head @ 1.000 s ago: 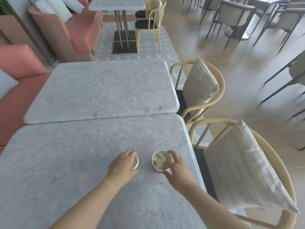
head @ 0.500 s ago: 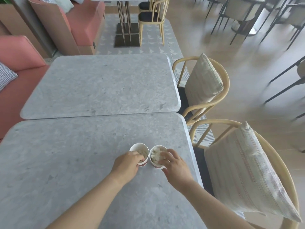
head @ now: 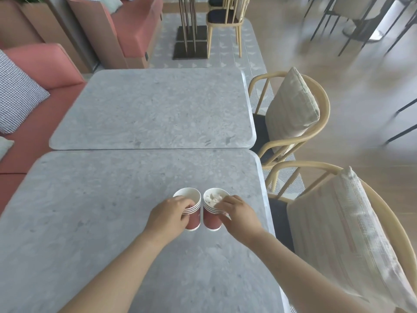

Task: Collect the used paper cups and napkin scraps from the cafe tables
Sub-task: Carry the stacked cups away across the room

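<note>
Gripping two short stacks of nested cups, we have both hands at work near the right edge of the grey speckled stone desk (head: 90, 222). Our left hand (head: 168, 214) curls round the left stack of red, white-rimmed paper cups (head: 193, 205), its fingers (head: 184, 203) wrapped over the band of rims. Our right hand (head: 239, 214) holds the right stack of matching red paper cups (head: 211, 219), fingers (head: 222, 203) pinching the rims on the near side. The stacks stand just beside each other, almost touching. We cannot tell whether their bases rest on the desk or hang just above it. Crumpled white napkin scraps (head: 213, 197) lie in the top cup of the right stack. The left stack's top cup looks empty as far as we can see in.

We judge these cups light and thin-walled, so a hard squeeze at mid-body would likely buckle them. The rolled rims, layered by nesting, look like the stiffest part, and a gentle wrap there or low round the body should serve. The scraps are loose and nearly weightless — a tilt could spill them, so the right stack wants keeping upright. If the stacks are to be joined, the scrap-filled one should probably go on top.

A pale wooden armchair with a striped cream cushion (head: 352, 233) stands just beside the desk's right edge.
</note>
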Action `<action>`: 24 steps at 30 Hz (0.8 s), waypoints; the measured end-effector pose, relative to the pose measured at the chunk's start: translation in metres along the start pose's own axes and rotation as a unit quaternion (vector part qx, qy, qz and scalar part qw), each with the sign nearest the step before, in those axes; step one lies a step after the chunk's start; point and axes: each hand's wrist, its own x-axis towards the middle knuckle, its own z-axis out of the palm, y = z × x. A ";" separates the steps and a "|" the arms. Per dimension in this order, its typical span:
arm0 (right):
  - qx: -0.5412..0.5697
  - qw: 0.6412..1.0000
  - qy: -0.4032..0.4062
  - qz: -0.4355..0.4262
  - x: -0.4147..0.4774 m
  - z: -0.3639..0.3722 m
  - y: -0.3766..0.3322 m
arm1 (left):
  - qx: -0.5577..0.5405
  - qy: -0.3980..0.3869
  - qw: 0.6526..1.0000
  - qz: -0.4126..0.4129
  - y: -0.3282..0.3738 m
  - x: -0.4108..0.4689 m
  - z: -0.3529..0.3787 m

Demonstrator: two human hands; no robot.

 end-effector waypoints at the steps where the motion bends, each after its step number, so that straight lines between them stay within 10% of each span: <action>1: 0.007 1.000 0.010 0.000 -0.003 -0.004 -0.003 | -0.002 0.005 1.000 0.005 0.001 -0.003 -0.003; 24: -0.170 0.902 0.317 0.238 -0.226 0.002 -0.147 | -0.102 -0.030 0.901 0.421 0.061 -0.129 -0.024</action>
